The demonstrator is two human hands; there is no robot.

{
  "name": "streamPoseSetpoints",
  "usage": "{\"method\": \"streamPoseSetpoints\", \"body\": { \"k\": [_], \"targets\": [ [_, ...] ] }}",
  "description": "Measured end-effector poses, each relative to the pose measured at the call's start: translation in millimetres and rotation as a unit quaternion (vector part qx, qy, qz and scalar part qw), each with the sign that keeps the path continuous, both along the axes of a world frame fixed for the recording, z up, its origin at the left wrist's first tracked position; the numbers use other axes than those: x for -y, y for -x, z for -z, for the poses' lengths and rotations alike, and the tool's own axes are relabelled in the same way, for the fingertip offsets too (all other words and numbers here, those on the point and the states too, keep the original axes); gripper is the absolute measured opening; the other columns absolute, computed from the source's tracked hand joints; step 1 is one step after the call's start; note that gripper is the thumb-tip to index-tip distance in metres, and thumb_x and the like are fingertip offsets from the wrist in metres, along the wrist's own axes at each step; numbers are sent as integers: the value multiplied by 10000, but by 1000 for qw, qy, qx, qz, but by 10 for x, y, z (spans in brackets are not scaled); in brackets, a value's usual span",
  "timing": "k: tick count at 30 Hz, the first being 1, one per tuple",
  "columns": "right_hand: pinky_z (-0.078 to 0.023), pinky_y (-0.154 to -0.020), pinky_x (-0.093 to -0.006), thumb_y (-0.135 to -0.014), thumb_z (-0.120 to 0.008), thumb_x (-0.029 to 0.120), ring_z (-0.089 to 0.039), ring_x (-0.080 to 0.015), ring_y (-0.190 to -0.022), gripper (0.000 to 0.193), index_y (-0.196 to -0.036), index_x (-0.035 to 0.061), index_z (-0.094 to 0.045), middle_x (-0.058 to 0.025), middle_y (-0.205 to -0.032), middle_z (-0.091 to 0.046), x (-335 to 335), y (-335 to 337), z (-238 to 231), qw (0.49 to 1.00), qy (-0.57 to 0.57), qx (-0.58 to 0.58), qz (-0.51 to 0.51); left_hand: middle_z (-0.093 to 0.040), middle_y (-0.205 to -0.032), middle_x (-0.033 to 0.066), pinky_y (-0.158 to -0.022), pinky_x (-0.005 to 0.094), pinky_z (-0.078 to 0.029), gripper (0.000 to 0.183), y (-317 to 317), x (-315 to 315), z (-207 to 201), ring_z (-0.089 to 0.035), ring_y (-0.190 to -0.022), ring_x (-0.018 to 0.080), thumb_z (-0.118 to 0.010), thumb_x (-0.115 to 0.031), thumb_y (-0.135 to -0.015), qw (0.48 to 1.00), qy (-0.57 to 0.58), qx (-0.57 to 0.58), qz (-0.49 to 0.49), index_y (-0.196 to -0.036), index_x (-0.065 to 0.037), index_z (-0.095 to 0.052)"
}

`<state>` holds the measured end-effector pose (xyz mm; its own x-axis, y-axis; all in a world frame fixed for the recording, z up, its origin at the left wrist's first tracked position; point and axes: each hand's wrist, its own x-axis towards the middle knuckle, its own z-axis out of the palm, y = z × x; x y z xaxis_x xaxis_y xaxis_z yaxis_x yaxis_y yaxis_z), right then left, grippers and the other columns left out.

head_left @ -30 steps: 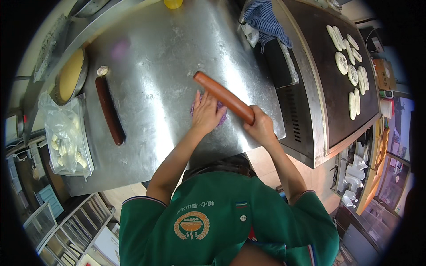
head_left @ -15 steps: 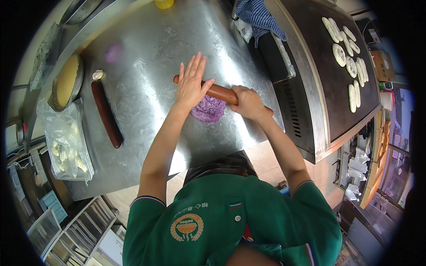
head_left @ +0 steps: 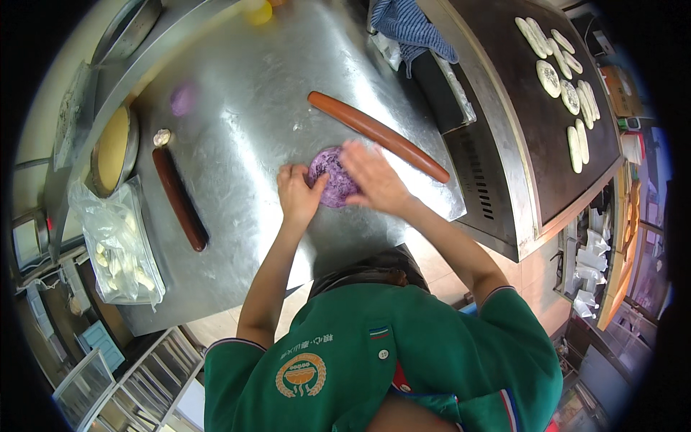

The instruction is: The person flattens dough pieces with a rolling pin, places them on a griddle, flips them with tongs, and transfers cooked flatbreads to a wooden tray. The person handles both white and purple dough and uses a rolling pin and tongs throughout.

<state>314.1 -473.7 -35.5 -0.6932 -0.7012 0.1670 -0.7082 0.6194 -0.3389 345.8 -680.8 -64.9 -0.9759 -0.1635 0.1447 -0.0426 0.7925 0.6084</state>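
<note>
because the right hand [head_left: 376,178] covers it—blurred—purple dough [head_left: 333,189] shows only partly.

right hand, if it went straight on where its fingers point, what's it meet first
Most likely the purple dough round, right at its fingertips; whether they touch it is hard to tell.

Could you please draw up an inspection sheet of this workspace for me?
Surface: metal worktop, whitish smudges.
Work items: flattened purple dough with dark flecks; reddish-brown rolling pin beyond it, untouched.
Clutter: dark red-brown rod, tray with bagged pale pieces, striped cloth.
Hands: left hand, thumb over the dough; right hand blurred at its right edge, contact unclear.
Cables: nothing seen clearly.
Surroundings: griddle at right bearing pale flatbreads.
</note>
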Motion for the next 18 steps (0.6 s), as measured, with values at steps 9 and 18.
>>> {"method": "streamPoseSetpoints", "body": {
  "k": [9, 18],
  "targets": [
    [-271, -1092, -453, -757, -717, 209, -422, -294, -1269, 727, -1351, -17, -365, -162, -1344, -457, 195, -325, 312, 950, 251, 84, 165, -574, -1093, 114, -923, 361, -455, 262, 226, -410, -156, -539, -1060, 210, -590, -56, -855, 578, -763, 242, -157, -1109, -27, -537],
    [-398, -1016, -364, -864, -602, 50, -505, -200, -1175, 465, -1302, 52, -443, -75, -1273, -517, -839, -84, -792, 314, 766, 550, 109, -474, -1266, 126, -1020, 400, -352, 530, 615, -1538, -1435, -459, -1189, 265, -417, -432, -961, 759, -636, 116, 71, -1282, -10, -424]
  ]
}}
